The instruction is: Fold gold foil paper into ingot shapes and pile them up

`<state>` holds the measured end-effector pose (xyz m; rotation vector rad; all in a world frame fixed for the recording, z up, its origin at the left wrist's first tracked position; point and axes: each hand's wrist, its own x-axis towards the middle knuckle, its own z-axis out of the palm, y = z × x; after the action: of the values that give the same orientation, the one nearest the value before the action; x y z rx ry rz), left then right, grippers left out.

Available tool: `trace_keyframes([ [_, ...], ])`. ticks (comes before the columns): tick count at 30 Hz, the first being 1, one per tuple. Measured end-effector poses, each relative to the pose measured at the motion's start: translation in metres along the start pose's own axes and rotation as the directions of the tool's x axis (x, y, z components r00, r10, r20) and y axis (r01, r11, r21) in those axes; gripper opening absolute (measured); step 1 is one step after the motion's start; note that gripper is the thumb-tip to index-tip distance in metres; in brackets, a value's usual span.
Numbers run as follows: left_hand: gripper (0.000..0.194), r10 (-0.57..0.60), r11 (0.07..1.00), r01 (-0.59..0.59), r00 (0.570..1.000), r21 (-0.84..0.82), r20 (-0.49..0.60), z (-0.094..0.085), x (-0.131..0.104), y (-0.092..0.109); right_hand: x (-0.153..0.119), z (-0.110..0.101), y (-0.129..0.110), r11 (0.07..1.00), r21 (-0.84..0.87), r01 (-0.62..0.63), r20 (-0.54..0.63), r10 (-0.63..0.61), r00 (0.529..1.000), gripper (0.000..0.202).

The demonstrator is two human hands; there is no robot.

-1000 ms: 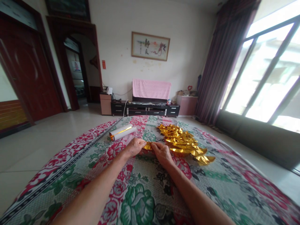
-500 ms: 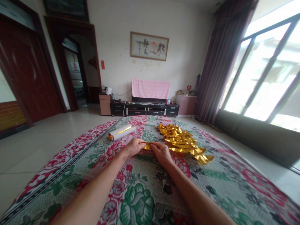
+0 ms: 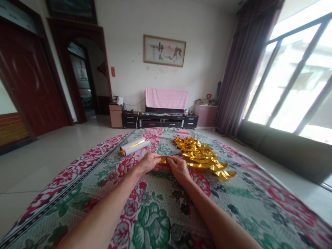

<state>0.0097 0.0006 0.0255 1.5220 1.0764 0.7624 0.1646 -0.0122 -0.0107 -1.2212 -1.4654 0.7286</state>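
A small piece of gold foil paper (image 3: 163,159) is stretched between my two hands, a little above the cloth. My left hand (image 3: 149,162) pinches its left end, and my right hand (image 3: 178,167) pinches the right end. My fingers cover most of the foil, so its full shape is hidden. Just beyond and right of my right hand lies a pile of folded gold foil ingots (image 3: 198,154), boat-shaped with pointed ends. Farther off to the left, a roll of white-backed gold paper (image 3: 135,146) rests on the cloth.
A floral cloth (image 3: 151,226) in pink, green and grey covers the round-edged surface under my arms. Past its far edge stands a black TV cabinet (image 3: 153,123) with a pink cloth (image 3: 166,98) draped above it. A curtain (image 3: 233,76) hangs by the window on the right.
Both hands stay nearly where they were, still pinching the foil. Slightly more gold shows between the fingers. The pile and the roll have not moved.
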Motion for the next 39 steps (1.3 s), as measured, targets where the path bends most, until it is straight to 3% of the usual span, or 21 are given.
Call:
trace_keyframes([
  [21,0.029,-0.009,1.000,0.009,1.000,0.007,-0.005,0.0028,0.0042,-0.0048,0.0018,-0.0001,0.0022,0.998,-0.056,0.019,0.016,-0.018,1.000,0.042],
  [29,0.030,0.013,0.999,-0.012,1.000,0.037,-0.014,0.0033,0.0035,-0.0027,0.0014,0.0008,0.0032,0.999,0.001,0.034,0.036,-0.034,0.999,0.039],
  [39,0.032,0.031,0.991,-0.027,0.999,0.132,-0.026,0.0011,0.0085,-0.0083,0.0003,-0.0007,-0.0005,0.997,-0.059,0.049,0.045,-0.047,0.998,0.039],
])
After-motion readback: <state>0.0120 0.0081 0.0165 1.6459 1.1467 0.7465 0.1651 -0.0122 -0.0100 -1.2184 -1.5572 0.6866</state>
